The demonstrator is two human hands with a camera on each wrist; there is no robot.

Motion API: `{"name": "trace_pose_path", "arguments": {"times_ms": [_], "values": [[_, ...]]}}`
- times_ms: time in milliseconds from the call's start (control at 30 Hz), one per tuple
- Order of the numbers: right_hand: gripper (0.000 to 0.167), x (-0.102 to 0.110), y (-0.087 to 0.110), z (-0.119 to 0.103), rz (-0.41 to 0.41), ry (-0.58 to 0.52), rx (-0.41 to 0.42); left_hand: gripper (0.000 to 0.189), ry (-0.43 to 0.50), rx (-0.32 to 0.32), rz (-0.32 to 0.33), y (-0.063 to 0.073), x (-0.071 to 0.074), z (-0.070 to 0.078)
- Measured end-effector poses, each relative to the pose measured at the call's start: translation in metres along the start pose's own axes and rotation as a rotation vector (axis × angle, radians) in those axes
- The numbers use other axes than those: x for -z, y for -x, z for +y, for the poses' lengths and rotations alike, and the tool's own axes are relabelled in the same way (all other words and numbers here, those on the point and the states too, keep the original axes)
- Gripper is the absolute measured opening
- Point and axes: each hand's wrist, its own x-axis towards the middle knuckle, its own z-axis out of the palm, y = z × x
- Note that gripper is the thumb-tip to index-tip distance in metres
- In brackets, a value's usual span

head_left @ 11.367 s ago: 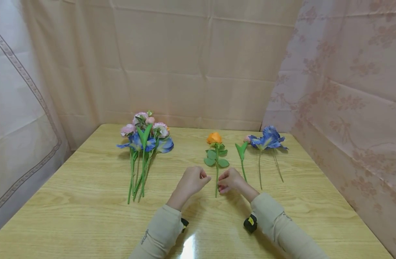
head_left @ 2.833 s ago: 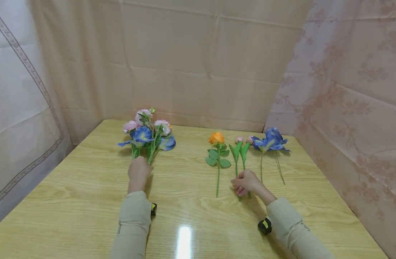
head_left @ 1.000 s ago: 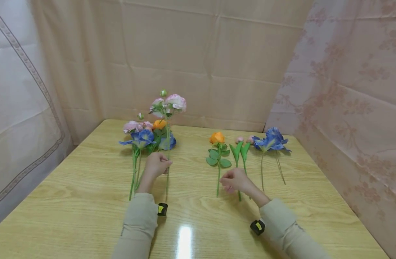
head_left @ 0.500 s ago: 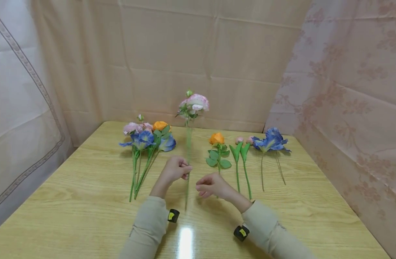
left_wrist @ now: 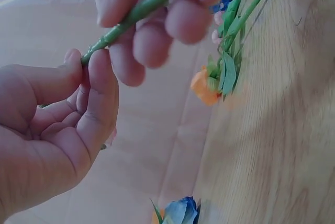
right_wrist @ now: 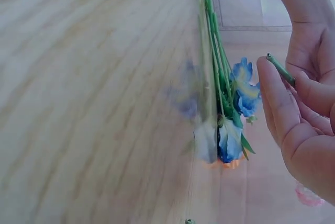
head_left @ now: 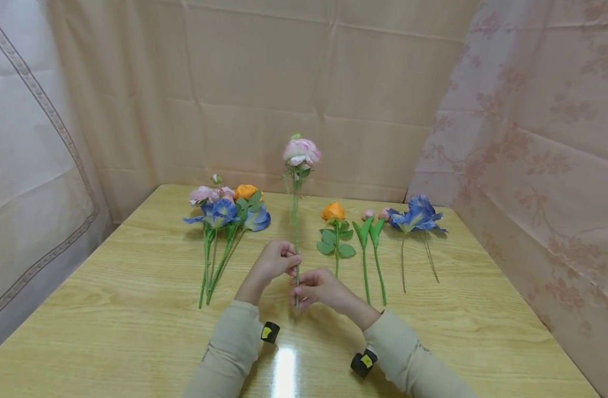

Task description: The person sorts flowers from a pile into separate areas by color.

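A pink-and-white artificial flower (head_left: 302, 150) with a green bud stands upright above the middle of the table. Thumb and fingers of my left hand (head_left: 273, 261) pinch its long green stem (left_wrist: 144, 8). Just below, my right hand (head_left: 323, 288) has thumb and fingers on the stem's lower end, whose cut tip (right_wrist: 277, 67) pokes out past them in the right wrist view. Right of the hands lie an orange rose (head_left: 333, 211) with green leaves, two pink tulips (head_left: 367, 214) and a blue iris-like flower (head_left: 413, 215), stems toward me.
At the left of the wooden table (head_left: 110, 320) lies a loose bunch with a blue flower (head_left: 219, 213), another orange rose (head_left: 246, 191) and pink blooms (head_left: 203, 194). A beige curtain (head_left: 254, 99) hangs behind, and a floral cloth (head_left: 543, 166) at the right.
My left hand has drawn the pink-and-white flower from the left bunch to the middle. My right hand has left the tulips, moved left and taken the flower's lower stem.
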Motion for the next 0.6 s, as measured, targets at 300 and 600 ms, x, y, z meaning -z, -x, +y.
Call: {"name": "trace_pose_path", "arguments": {"times_ms": [300,600], "values": [[0.018,0.0,0.0,-0.002,0.075,0.034,-0.018,0.007,0.028,0.019,-0.051,-0.002,-0.001,-0.003],[0.009,0.001,-0.002,-0.001,0.126,0.101,-0.047,0.014,0.003,0.039,-0.088,-0.005,-0.001,-0.008]]}}
